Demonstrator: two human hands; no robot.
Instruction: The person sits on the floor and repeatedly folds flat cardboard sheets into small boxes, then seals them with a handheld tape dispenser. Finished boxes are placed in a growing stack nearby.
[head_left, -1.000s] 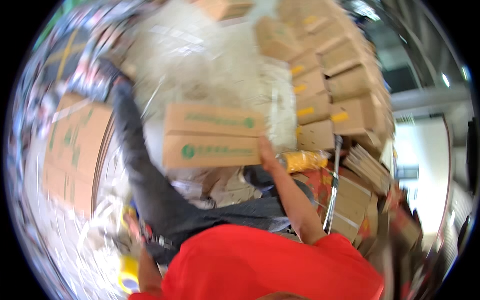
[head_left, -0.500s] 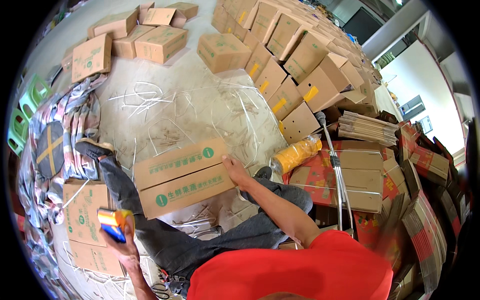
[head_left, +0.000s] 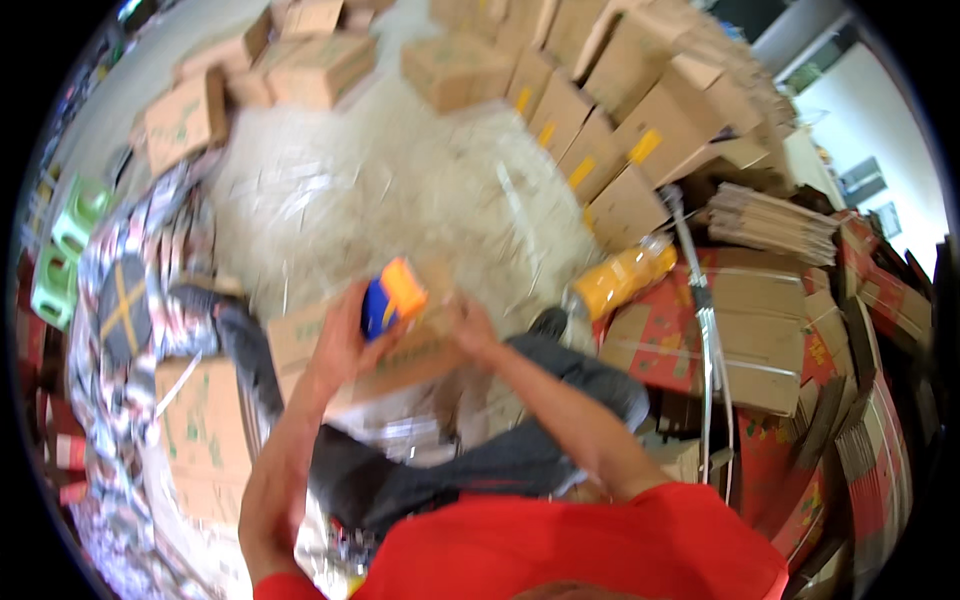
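My left hand (head_left: pixel 340 345) is raised over a brown cardboard box (head_left: pixel 300 340) that rests on my lap, and it grips a blue and orange tape dispenser (head_left: pixel 390 295). My right hand (head_left: pixel 470 325) lies on the top of the same box, just right of the dispenser. Its fingers are blurred. My legs in dark grey trousers (head_left: pixel 480 460) stretch out under the box toward the left.
Many brown cardboard boxes (head_left: pixel 590 110) are stacked at the back and right. A yellow packet (head_left: pixel 620 280) lies to the right. Flat folded cartons (head_left: pixel 770 220) sit at the far right. Green plastic stools (head_left: pixel 65 250) stand at the left. White strapping scraps litter the floor (head_left: pixel 400 180).
My left hand has swung the tape dispenser up from low at my left side to over the box. My right hand stays on the box. The view has shifted.
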